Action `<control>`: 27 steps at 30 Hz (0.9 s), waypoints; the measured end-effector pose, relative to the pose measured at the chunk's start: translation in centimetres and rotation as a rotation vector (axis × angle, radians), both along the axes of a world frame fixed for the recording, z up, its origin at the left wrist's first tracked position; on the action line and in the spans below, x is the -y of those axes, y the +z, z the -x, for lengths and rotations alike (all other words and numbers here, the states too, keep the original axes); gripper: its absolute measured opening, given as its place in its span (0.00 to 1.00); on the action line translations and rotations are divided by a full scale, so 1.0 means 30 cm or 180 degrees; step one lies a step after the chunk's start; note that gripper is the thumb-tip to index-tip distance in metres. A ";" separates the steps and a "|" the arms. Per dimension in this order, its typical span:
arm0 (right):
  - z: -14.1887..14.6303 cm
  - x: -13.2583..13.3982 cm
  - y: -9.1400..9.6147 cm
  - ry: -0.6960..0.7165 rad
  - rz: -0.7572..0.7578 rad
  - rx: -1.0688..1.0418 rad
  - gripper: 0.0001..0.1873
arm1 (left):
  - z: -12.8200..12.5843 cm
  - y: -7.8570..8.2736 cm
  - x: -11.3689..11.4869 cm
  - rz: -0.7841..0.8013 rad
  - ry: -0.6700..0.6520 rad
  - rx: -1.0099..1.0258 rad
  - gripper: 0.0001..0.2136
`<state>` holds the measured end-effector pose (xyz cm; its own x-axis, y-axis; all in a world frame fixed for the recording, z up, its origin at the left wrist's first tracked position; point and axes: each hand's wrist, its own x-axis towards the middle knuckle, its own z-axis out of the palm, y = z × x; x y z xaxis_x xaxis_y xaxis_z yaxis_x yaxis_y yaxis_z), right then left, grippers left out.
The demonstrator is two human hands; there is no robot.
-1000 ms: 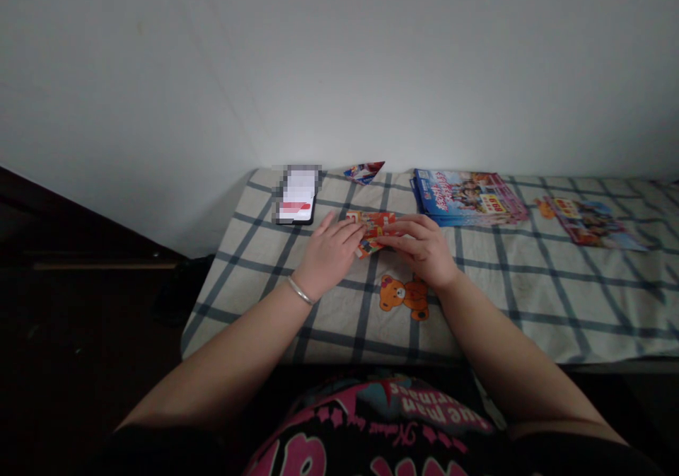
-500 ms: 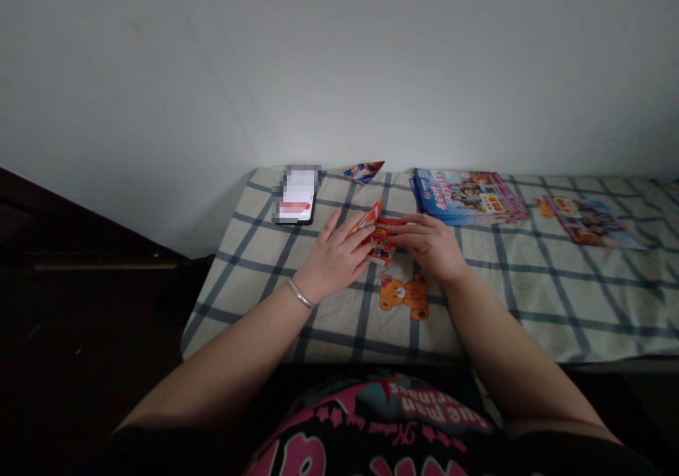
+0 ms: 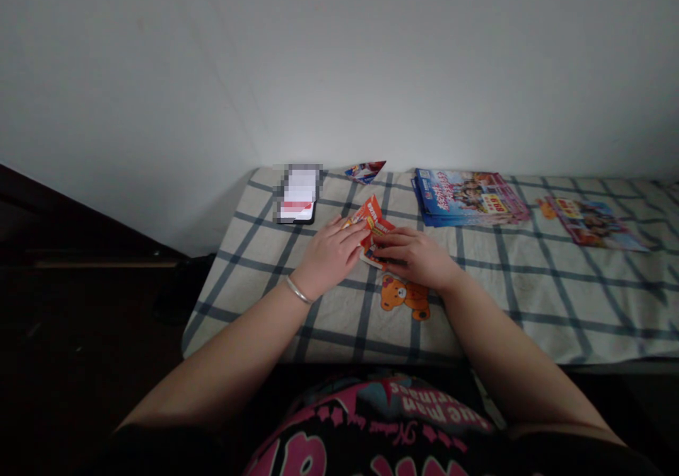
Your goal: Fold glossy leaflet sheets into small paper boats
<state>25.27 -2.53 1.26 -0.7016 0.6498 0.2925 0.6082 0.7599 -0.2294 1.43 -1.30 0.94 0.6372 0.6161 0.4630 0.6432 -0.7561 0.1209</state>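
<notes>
Centre of the frame, head view: two hands meet on a folded leaflet.
Over the checked cloth (image 3: 254, 250) the left hand (image 3: 329, 255) lies low, fingers straight and close together, tips against the left edge of the folded orange-red leaflet (image 3: 374, 220), whose upper flap tilts up off the cloth. A silver bangle (image 3: 297, 291) rings that wrist. From the right comes the right hand (image 3: 419, 258), fingers bent, tips on the leaflet's lower part; pinching or only pressing, I cannot tell. Just below that hand, a printed orange bear (image 3: 406, 296) shows on the cloth. Up and left of the leaflet, near the wall, lies a phone (image 3: 298, 194). Above the leaflet, at the cloth's far edge, sits a small folded paper triangle (image 3: 365, 171). Right of centre rests a stack of blue leaflets (image 3: 467, 196), and further right, well apart, a single flat leaflet (image 3: 591, 223).
</notes>
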 end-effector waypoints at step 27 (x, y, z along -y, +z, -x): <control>0.009 -0.006 0.006 -0.0220 0.0623 -0.0698 0.11 | 0.006 0.017 0.003 -0.0262 0.0148 0.0370 0.19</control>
